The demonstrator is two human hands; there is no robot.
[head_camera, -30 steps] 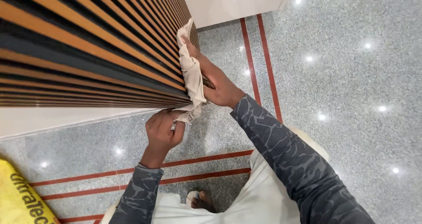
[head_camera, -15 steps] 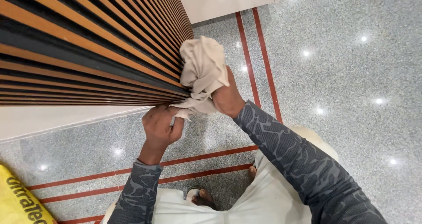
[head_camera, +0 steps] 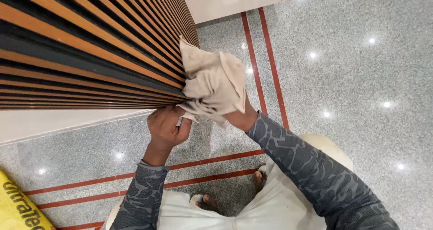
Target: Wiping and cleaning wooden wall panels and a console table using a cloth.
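beige cloth (head_camera: 214, 83) hides right hand (head_camera: 239, 117); fingers unseen.

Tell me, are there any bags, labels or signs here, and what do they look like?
Yellow bag: on the speckled floor at the bottom left corner, only partly in view, bright yellow with black lettering.
No other labels, signs or screens show.

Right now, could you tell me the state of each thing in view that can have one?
cloth: crumpled, bunched against the slatted panel, draped over the right hand
left hand: closed, pinching the cloth's lower corner
right hand: mostly hidden under the cloth, gripping it
slatted panel: upright, touched by the cloth
yellow bag: lying on the floor, partly out of view
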